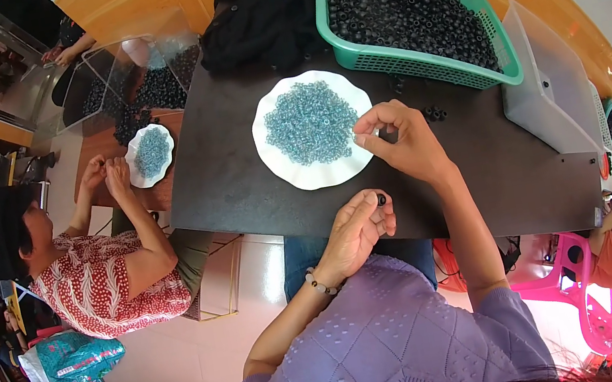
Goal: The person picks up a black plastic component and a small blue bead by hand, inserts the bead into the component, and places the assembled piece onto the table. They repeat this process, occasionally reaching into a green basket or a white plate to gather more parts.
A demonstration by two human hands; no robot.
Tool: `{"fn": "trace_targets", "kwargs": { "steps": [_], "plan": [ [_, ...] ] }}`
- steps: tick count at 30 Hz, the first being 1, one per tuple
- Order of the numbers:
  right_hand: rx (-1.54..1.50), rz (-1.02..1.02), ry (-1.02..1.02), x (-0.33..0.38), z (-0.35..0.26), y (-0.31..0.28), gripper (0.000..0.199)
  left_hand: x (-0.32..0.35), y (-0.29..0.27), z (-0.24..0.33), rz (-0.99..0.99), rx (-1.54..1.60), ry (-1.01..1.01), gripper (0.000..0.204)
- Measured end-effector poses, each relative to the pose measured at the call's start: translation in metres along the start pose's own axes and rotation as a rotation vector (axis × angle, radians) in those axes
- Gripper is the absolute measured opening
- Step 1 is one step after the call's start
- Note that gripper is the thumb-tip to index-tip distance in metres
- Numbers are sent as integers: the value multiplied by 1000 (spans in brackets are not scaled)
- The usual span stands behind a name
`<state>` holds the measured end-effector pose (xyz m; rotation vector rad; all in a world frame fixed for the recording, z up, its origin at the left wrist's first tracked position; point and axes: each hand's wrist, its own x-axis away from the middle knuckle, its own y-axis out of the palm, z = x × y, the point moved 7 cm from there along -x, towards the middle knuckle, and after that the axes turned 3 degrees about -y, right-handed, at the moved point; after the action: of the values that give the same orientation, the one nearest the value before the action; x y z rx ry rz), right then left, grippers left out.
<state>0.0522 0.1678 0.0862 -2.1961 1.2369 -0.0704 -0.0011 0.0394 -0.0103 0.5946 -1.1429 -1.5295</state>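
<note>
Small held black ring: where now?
Head view, right of centre: the black ring is in the left hand, near the front edge of the table, below-right of the large white plate.

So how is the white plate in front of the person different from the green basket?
The white plate is round with a wavy rim; the green basket is long with perforated walls.
The plate is shallow; the basket is deeper.
The plate holds pale blue pieces; the basket holds black ones.
Both stand on the dark table.

Anything between the right hand's (pixel 407 143) fingertips, by the plate's (pixel 281 164) rim — seemingly too small to tell.
</note>
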Motion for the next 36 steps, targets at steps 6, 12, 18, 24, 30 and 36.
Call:
{"fn": "trace_targets", "kwargs": {
  "steps": [6, 12, 18, 24, 30, 36],
  "plan": [
    [18, 34, -75, 4, -10, -3, 7, 5, -1, 3, 29, 3, 32, 26],
    [266, 114, -395, 22, -54, -16, 14, 14, 0, 34, 193, -108, 230, 28],
    [461, 121, -483, 38, -76, -15, 20, 11, 6, 40, 179, -86, 287, 28],
    [547, 88, -484, 45, -79, -10, 18, 12, 3, 35, 197, -101, 305, 27],
    [565, 55, -471, 51, -77, -9, 17, 13, -1, 30, 212, -108, 299, 26],
    [577, -15, -387, 56, -72, -7, 12, 13, -1, 26, 254, -107, 277, 25]
  ]
}}
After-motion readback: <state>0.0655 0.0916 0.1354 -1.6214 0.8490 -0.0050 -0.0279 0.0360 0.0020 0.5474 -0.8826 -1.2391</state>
